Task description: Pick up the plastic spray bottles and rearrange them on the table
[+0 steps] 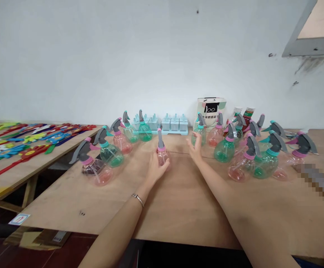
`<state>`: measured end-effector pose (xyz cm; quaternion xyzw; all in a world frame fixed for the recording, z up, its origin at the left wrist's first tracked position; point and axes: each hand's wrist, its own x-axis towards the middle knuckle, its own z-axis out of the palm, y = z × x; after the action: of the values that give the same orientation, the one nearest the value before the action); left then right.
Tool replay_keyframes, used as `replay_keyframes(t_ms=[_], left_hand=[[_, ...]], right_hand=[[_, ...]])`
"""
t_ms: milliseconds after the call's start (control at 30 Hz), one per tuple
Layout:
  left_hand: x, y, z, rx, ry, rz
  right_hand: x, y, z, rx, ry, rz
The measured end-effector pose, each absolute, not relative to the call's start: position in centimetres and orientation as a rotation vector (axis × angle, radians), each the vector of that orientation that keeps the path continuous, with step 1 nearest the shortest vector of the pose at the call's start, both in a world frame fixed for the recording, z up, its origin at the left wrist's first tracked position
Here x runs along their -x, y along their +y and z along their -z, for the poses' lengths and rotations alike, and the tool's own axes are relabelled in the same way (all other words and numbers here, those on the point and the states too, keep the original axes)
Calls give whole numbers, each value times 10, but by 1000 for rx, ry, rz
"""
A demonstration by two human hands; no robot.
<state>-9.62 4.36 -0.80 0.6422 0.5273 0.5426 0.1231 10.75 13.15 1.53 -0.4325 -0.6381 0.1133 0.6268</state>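
Note:
Near the middle of the table a pink spray bottle (162, 154) with a grey trigger head stands upright. Wrapped around its body from the left is my left hand (156, 167), thumb on the near side. My right hand (195, 148) is held above the table to the right, fingers apart and nothing in them. Just behind it stands a green spray bottle (201, 136) with a turquoise collar; whether they touch I cannot tell. A pink spray bottle (215, 137) is close by on the right.
Several more pink and green spray bottles stand left (110, 154) and right (237, 167) on the wooden table (173, 219). Along the wall are light-blue ice-pop moulds (175, 124), a paper bag (209, 115) and red-filled bottles (248, 116). Colourful flower-shaped items (30, 152) cover a table at left.

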Motion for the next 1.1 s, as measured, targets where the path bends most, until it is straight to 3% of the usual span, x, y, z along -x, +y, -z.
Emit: replay_keyframes(t_ms=[167,300,433,533,733,900,1100], left_hand=[[81,33,6,-2009,1747,-1498],[67,21,6,-2142,1942,-1355],[65,14,10,-2281,1724,-1426],[77,24,10,-2195,1474,-1671],[134,104,-27,-1604,1676,-2015],[169,187,-61,-1548,1951,-1786],[179,232,-60,-1556,2134,-1527]], right_hand=[[-69,92,-49,593,-1976,-720],[-55,76,-59,571,-1980,-889],[-58,74,-62,691,-1808,-995],[-69,72,-73,810,-1689,-1076],[-96,61,-102,735,-1393,-1409],[-101,46,-118,668,-1269,-1567],[-102,33,-129,636,-1273,-1585]])
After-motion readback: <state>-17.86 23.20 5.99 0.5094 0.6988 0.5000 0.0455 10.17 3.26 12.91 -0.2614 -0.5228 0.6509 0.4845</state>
